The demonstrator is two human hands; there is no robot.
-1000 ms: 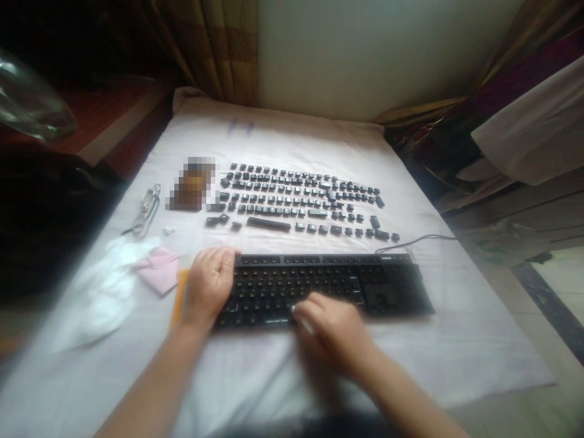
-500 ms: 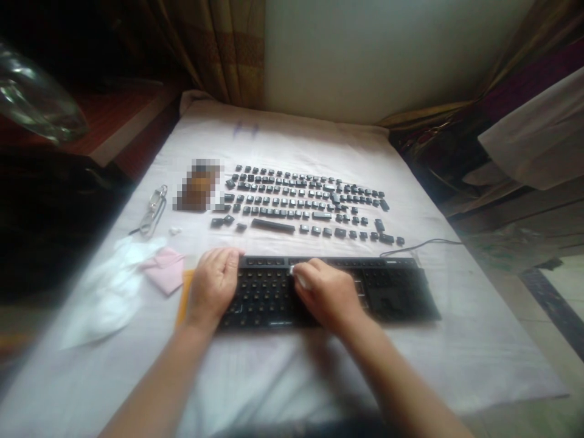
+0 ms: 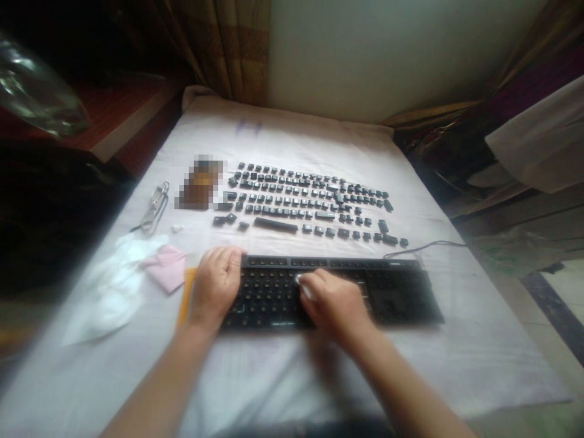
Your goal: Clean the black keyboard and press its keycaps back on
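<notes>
The step in hand appears to be wiping the keyboard (image 3: 269,293), at 6 o'clock from the loose keycaps (image 3: 276,225). Left hand (image 3: 216,286) clasps its 9 o'clock end; right hand (image 3: 337,304), fingers pinched closed, holds a white wad (image 3: 298,279) over its middle. The next stroke likely calls for a firm left clasp.

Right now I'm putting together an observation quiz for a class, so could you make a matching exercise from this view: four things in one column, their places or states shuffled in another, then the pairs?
Column one
1. Left hand
2. Right hand
3. Loose keycaps
4. Eyeglasses

Column two
A. Laid out in rows beyond the keyboard
B. Just beyond the white bundle
C. At the keyboard's left end
D. Pinching something white over the keyboard

Pairs: 1-C, 2-D, 3-A, 4-B
</notes>
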